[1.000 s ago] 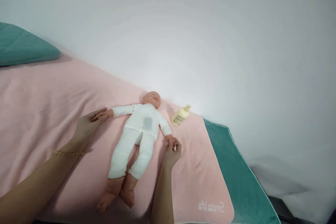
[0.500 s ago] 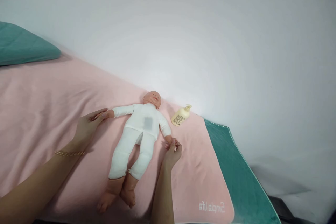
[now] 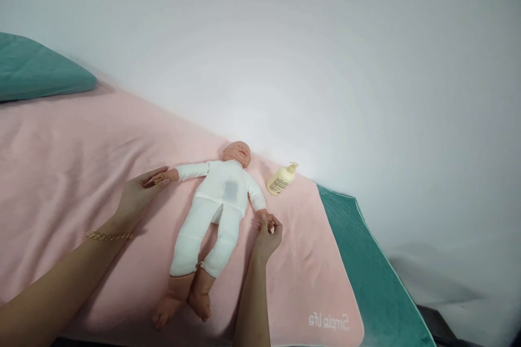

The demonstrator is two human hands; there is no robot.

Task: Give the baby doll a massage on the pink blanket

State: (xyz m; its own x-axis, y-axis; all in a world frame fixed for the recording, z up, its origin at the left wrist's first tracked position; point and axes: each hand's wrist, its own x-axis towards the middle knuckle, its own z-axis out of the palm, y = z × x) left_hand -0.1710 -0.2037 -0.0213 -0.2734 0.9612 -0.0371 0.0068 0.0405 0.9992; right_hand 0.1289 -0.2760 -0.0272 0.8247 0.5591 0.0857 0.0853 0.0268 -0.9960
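A baby doll (image 3: 222, 192) in a white cloth suit lies on its back on a pink blanket (image 3: 309, 260), its head toward the wall and its bare feet toward me. Its arms are spread to both sides. My left hand (image 3: 136, 198), with a gold bracelet at the wrist, holds the doll's hand on the left between thumb and fingers. On the other side my right hand (image 3: 269, 237) pinches the doll's other hand, the thumb on the near side. Just right of the doll's shoulder a pale yellow pump bottle (image 3: 281, 180) leans back on the blanket.
A white wall (image 3: 325, 65) rises along the far edge of the bed. Green quilted bedding (image 3: 366, 249) shows at the right, and a green pillow (image 3: 40, 70) lies at the far left. Dark furniture (image 3: 437, 325) stands at the lower right.
My right thumb has shifted slightly on the doll's hand, and more of its small fingers show. My left thumb sits a little lower, uncovering more of the other doll hand.
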